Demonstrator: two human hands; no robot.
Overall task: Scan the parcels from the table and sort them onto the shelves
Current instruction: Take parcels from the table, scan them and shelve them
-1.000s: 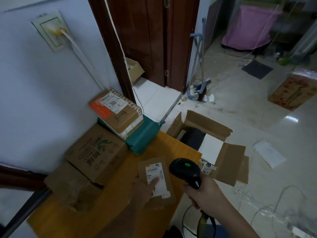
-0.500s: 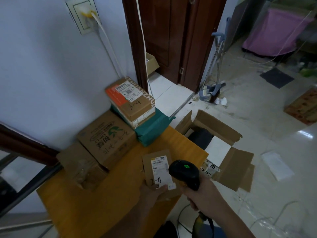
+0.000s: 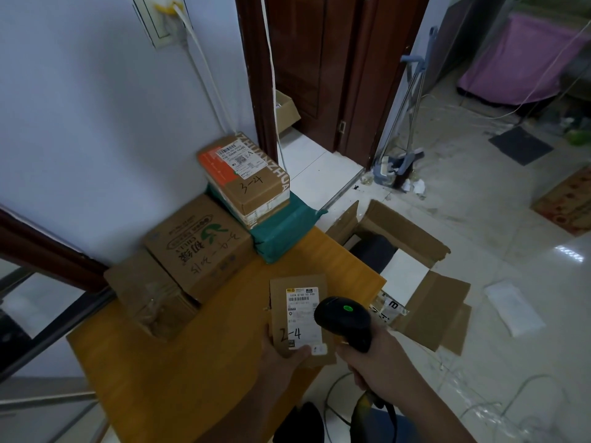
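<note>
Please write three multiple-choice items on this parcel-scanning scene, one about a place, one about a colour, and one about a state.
1. What does the box marked 3-4 rest on?
A. the floor
B. a green parcel
C. a shelf

2. What colour is the light on the scanner?
A. red
B. blue
C. green

3. What is the left hand doing?
A. holding the flat parcel marked 2-4
B. resting open on the table
C. gripping the scanner

Answers:
1. B, since the box sits on top of the green parcel at the table's far corner.
2. C, since a green dot glows on the scanner's black head.
3. A, since its thumb lies on the parcel's lower edge while the right hand grips the scanner.
</note>
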